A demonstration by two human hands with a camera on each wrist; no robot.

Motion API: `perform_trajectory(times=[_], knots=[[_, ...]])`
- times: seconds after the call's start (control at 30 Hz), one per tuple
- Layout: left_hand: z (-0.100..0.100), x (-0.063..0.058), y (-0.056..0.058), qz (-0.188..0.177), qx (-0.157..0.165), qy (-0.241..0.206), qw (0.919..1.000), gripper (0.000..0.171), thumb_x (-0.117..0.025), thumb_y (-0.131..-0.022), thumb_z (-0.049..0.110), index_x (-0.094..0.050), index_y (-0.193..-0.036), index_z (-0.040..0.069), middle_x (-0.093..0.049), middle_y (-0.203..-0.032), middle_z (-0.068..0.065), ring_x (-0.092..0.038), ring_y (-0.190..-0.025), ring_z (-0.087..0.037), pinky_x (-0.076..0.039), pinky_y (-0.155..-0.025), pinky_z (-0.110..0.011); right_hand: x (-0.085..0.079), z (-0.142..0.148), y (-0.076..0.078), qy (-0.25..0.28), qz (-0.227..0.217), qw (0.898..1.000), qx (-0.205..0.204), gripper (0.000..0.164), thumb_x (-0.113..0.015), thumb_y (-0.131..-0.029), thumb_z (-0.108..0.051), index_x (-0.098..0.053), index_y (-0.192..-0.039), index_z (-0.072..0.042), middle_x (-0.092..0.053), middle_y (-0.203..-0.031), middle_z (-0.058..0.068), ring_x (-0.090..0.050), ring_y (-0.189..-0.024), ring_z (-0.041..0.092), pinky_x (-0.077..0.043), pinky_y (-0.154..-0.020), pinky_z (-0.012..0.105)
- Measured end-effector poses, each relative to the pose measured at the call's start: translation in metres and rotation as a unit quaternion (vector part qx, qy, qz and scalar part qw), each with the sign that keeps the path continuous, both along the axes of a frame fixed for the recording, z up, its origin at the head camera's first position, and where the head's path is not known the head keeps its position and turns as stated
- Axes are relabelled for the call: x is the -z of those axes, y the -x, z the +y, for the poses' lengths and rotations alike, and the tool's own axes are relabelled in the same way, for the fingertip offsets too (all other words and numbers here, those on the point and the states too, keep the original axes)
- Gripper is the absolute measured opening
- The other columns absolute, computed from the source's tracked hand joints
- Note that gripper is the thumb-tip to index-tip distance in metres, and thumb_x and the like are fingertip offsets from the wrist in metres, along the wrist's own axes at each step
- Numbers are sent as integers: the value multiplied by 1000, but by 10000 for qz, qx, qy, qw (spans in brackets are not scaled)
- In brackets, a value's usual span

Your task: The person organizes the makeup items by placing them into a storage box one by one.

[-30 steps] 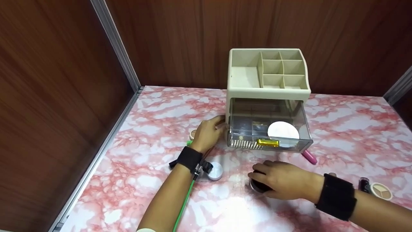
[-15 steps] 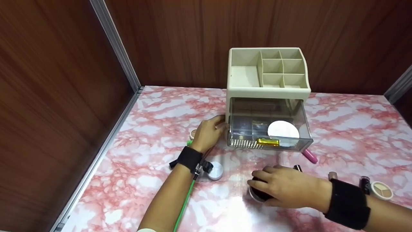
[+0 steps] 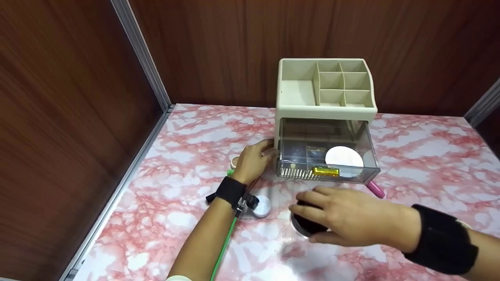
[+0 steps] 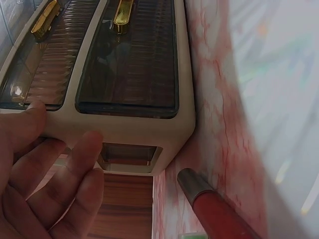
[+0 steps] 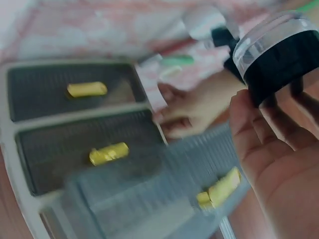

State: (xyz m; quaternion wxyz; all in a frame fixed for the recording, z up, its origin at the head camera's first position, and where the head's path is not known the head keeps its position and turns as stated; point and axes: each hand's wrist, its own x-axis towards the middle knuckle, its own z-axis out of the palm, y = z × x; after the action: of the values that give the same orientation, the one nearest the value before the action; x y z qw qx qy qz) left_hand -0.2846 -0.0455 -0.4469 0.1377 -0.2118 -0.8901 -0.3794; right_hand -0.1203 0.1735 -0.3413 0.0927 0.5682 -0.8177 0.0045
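Right hand (image 3: 345, 218) grips black-lidded jar (image 5: 279, 62), lower centre of head view; left hand (image 3: 252, 162), fingers loose, touches organizer (image 3: 328, 112). Seemingly carrying step; next likely calls for lift over open drawer (image 3: 359, 176).

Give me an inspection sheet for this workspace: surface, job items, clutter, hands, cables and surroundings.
Surface: red-and-white marbled tabletop, glossy, with glare.
Job items: cream plastic drawer organiser, its top smoked-clear drawer pulled out; round clear-and-black jar.
Clutter: small round white tub; pink tube partly hidden by the drawer.
Hands: left hand touches the organiser's side; right hand grips the clear-and-black jar.
Cables: thin green cable along the left forearm.
Surroundings: brown wood-grain panels with grey metal edging.
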Motion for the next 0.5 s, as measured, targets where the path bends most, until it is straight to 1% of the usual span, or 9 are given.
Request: perform_trajectory(times=[0.17,0.3,0.5], knots=[[-1,0,0,-103,-39,-10,9999,38,-54,-82,50,-58,-115,32,-60,-110,12,-56,-97,-6,-43,-81,-23,-20,-9,5,324,57,9994,-101,60,-54,-83,-48,-43,-132,-14,-47,-120,8,-47,-102,22,-42,-86,36],[-1,1,1,-68,20,-50,10000,38,-55,-82,48,-58,-115,31,-60,-110,12,-56,-98,-6,-42,-82,-23,-37,-14,11,517,127,9985,-155,63,-55,-83,-47,-38,-136,-15,-45,-123,8,-45,-105,22,-43,-84,37],[-1,1,1,50,43,4,10000,35,-56,-83,46,-59,-114,30,-60,-108,12,-56,-96,-6,-43,-81,-23,-60,-19,21,639,132,9978,79,63,-54,-85,-43,-32,-139,-18,-42,-128,9,-42,-111,22,-40,-89,38]])
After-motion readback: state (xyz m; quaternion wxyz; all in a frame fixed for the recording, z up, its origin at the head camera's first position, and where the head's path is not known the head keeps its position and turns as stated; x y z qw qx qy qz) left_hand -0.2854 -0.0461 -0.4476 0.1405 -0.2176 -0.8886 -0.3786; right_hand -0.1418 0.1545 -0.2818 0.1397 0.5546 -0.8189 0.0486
